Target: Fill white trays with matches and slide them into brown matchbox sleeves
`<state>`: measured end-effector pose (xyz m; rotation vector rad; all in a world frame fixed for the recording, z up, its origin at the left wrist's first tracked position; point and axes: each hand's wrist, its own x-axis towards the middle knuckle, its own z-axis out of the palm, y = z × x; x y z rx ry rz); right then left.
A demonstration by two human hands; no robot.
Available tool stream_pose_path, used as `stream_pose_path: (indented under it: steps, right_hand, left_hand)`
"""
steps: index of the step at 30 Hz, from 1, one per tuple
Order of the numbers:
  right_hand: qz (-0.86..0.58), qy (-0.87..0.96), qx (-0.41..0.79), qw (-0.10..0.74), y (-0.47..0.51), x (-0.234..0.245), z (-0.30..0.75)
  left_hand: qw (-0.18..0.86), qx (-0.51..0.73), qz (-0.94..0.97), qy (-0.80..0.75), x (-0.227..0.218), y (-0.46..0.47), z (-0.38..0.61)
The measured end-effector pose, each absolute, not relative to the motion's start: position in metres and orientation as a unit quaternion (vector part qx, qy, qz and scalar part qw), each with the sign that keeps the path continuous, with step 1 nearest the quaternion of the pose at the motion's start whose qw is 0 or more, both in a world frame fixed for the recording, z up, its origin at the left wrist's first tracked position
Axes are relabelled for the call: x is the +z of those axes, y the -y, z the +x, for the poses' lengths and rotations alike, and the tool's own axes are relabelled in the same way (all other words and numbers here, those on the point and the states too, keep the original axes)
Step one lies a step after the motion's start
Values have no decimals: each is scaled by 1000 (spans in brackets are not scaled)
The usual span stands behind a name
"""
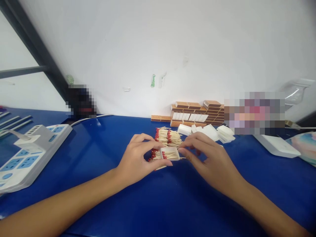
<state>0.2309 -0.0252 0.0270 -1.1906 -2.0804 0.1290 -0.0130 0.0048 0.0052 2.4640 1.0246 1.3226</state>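
The left hand (137, 156), thumb and fingers clamped across the small tray (171, 149) between both hands, seems to steady it amid loose matches (169, 136), while whether the right hand (206, 151), fingertips beside it, grips anything, I cannot tell.

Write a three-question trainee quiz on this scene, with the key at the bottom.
1. Which hand has its thumb along the near side of the white tray?
2. True or false: the white tray contains no matches.
3. What is stacked behind the loose matches? a) cups b) matchboxes c) plates

Key:
1. The left hand.
2. False; red-tipped matches lie inside.
3. b
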Motion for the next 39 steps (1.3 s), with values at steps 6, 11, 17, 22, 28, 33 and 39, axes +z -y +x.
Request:
stream_pose_path:
  steps: [6, 11, 17, 22, 28, 33, 39]
  right_hand:
    - [-520, 823, 71, 218, 8, 25, 265]
    - [-514, 836, 121, 149, 8, 17, 265]
    - [-500, 838, 163, 144, 15, 14, 244]
    - [-498, 839, 146, 162, 11, 15, 256]
    - [-496, 817, 113, 272, 15, 25, 251]
    - [-439, 832, 110, 320, 28, 24, 223]
    - [-477, 826, 133, 270, 22, 24, 241]
  left_hand:
    - [75, 444, 801, -395, 3, -11, -16]
    - [70, 448, 807, -378, 4, -9, -15]
    - [63, 444, 819, -358, 6, -8, -14]
    - [66, 434, 824, -358, 4, -9, -15]
    - [73, 414, 837, -350, 1, -8, -13]
    - [88, 414, 844, -331, 1, -3, -11]
    - [98, 432, 818, -366, 1, -11, -16]
